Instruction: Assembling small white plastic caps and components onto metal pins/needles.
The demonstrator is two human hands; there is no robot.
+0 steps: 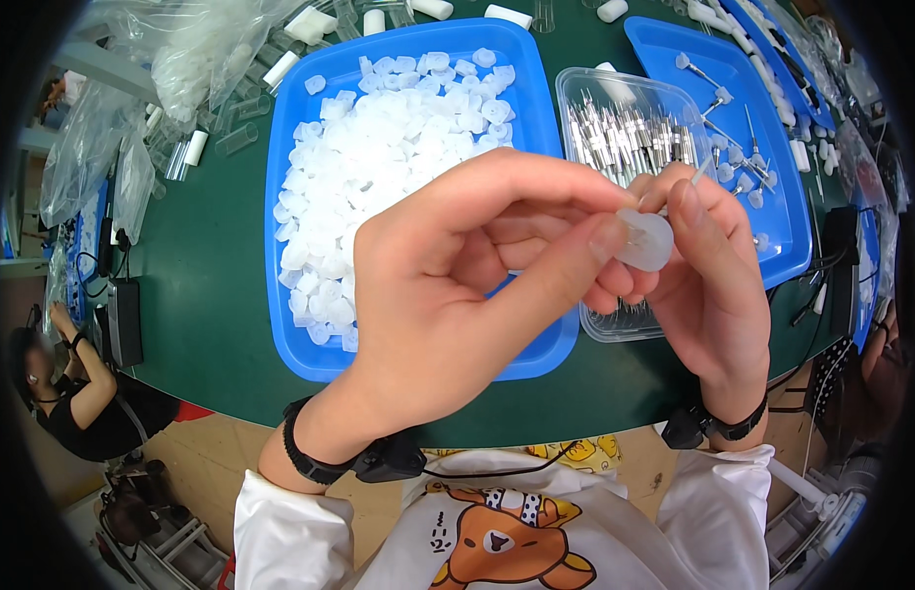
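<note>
My left hand (497, 246) pinches a small translucent white plastic cap (646, 241) between thumb and forefinger. Close against it, my right hand (713, 246) has thumb and fingers pressed together on a thin metal pin (698, 175), whose tip shows above the fingertips. Fingers hide where pin and cap meet, so I cannot tell how far one sits in the other. Both hands are raised over a clear plastic box (625, 329) of metal pins (625, 138). Left of it, a blue tray (281, 246) holds a heap of similar white caps (389, 147), partly behind my left hand.
At the right, another blue tray (787, 231) carries several pins with caps on them (723, 95). Clear tubes and white cylinders (196, 147) lie along the green table's (202, 265) far side, near plastic bags (197, 59). Another person (74, 393) sits at the left.
</note>
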